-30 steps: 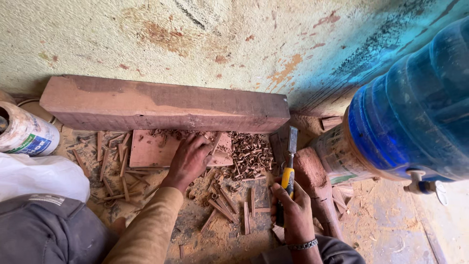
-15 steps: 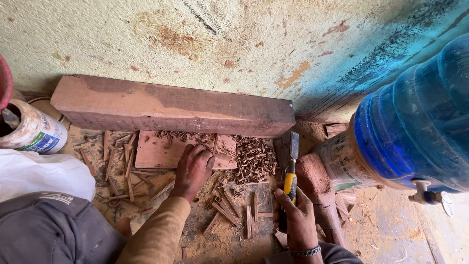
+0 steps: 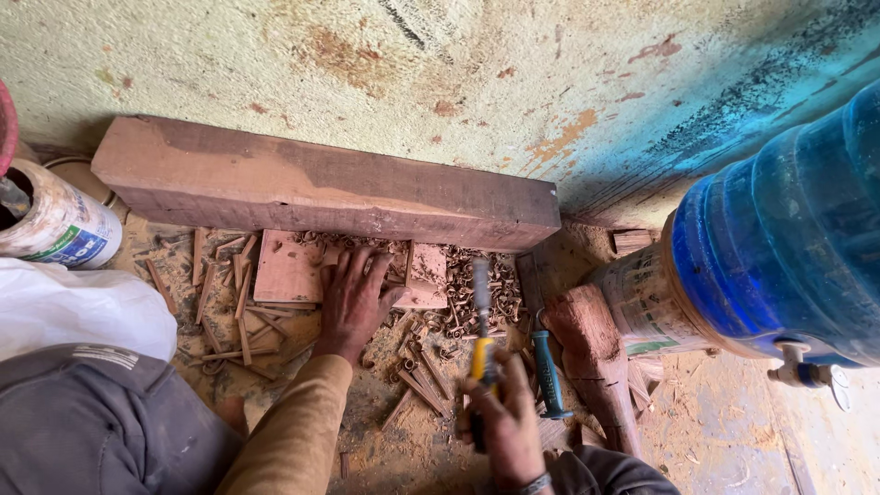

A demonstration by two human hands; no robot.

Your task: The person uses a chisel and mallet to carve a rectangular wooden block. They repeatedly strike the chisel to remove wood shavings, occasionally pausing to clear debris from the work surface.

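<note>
1. At the far left a paint-smeared tin (image 3: 57, 225) stands at the end of the long reddish wood beam (image 3: 321, 183), which lies along the foot of the wall. Both sit as they did a second ago; the view has only tipped a little lower.

2. The left hand (image 3: 353, 298) has slid from the pale wedge-shaped offcut (image 3: 423, 275) toward the flat wooden piece (image 3: 289, 268). It now lies palm down, fingers spread, across the gap between the two — pressing on chips and shavings, gripping nothing. My reading: it is feeling through the scraps or steadying them, not lifting one.

3. The flat piece touches the left hand's outer fingers and lies just in front of the beam. The offcut lies just beside the thumb, on the side nearer the chisel.

4. The right hand (image 3: 500, 422) is clenched round the yellow handle of a chisel (image 3: 481, 321), as it was half a second ago. The blade points away toward the beam, its tip over the curled shavings (image 3: 458, 293), apart from the left hand — so no cut seems under way.

5. A second tool with a teal handle (image 3: 548, 371) lies on the floor just right of the chisel, untouched, beside a carved wooden leg (image 3: 596, 357).

6. At the right edge lies a large blue water jug (image 3: 779, 247).
</note>
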